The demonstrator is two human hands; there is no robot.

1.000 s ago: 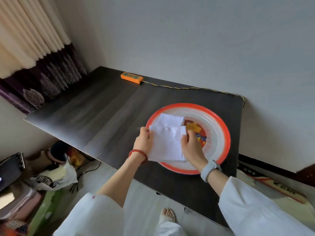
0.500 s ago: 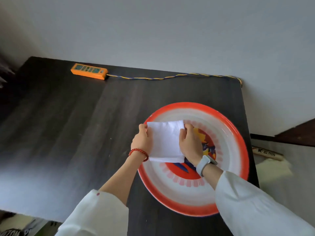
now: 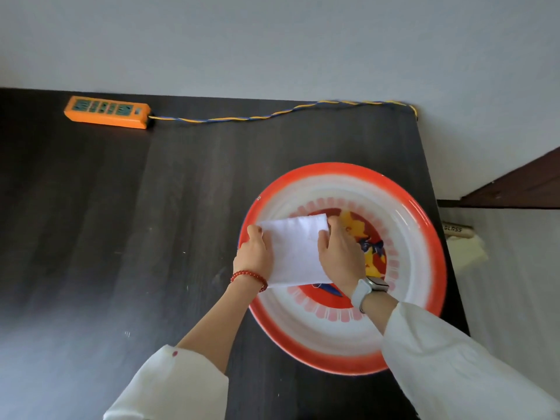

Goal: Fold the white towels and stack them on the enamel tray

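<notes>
A folded white towel [image 3: 295, 250] lies over the left part of a round enamel tray [image 3: 424, 247] with a red rim and a flower pattern in its middle. My left hand [image 3: 256, 253], with a red bead bracelet at the wrist, grips the towel's left edge. My right hand [image 3: 341, 256], with a watch at the wrist, holds its right edge, fingers curled over the cloth. Whether other towels lie under this one is hidden.
The tray sits near the right edge of a dark wooden table [image 3: 121, 237] against a grey wall. An orange power strip [image 3: 107, 112] lies at the back left, its twisted yellow-blue cable [image 3: 272, 113] running right along the wall. Floor lies beyond the table's right edge.
My view has swung down and right over the tray. The towel was partly unfolded a second ago; now it is a compact rectangle, lowered onto the tray between both hands.
</notes>
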